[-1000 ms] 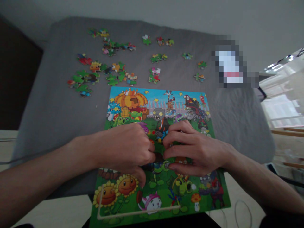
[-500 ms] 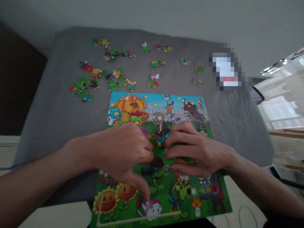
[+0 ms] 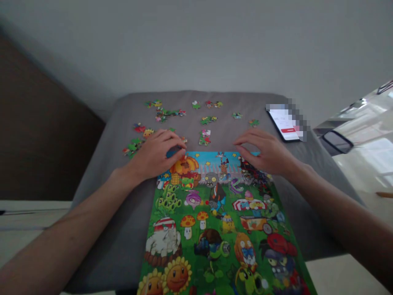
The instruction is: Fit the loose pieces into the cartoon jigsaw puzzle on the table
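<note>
Grey bench (image 3: 123, 229): left hand (image 3: 156, 153), grip clamped on a blue piece (image 3: 173, 152) at the far-left corner of the puzzle board (image 3: 215, 229); right hand (image 3: 267, 153), grip apart, over its far-right corner

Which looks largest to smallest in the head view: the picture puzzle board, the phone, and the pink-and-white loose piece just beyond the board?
1. The picture puzzle board: largest by far, though its near end is magnified by closeness.
2. The phone, partly blurred.
3. The pink-and-white loose piece: smallest.

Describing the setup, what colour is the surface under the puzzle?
Plain grey surface, seen in the head view.
</note>
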Tool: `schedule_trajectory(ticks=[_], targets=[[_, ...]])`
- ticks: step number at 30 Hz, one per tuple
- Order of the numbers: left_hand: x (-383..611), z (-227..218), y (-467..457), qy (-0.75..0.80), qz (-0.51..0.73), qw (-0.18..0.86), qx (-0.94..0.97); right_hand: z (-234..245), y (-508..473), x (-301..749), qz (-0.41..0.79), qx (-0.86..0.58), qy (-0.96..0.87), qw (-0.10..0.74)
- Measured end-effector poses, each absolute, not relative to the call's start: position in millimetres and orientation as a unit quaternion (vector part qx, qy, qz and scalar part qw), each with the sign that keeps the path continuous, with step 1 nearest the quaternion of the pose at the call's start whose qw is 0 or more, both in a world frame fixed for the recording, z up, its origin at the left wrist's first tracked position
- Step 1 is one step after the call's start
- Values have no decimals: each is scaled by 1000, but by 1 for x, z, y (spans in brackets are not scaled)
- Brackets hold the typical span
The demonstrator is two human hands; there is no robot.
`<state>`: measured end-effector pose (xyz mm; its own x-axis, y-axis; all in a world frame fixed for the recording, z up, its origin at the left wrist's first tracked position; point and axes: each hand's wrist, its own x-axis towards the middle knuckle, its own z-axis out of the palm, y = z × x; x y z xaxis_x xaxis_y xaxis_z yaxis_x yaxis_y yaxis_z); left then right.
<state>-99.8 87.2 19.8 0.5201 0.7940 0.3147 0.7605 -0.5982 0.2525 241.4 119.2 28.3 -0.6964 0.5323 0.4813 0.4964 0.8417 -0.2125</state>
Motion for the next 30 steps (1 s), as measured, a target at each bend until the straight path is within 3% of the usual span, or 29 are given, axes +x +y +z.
schedule_trajectory(ticks=[6, 22, 30], targets=[[-107, 6, 94, 481, 205, 54, 850, -9, 153, 258, -95, -342, -893, 276], [-43, 24, 139, 484, 103, 130, 859, -12, 153, 269, -52, -305, -896, 319], [-40, 35, 133, 508, 145, 195, 826, -5, 149, 266, -50, -262, -915, 303]])
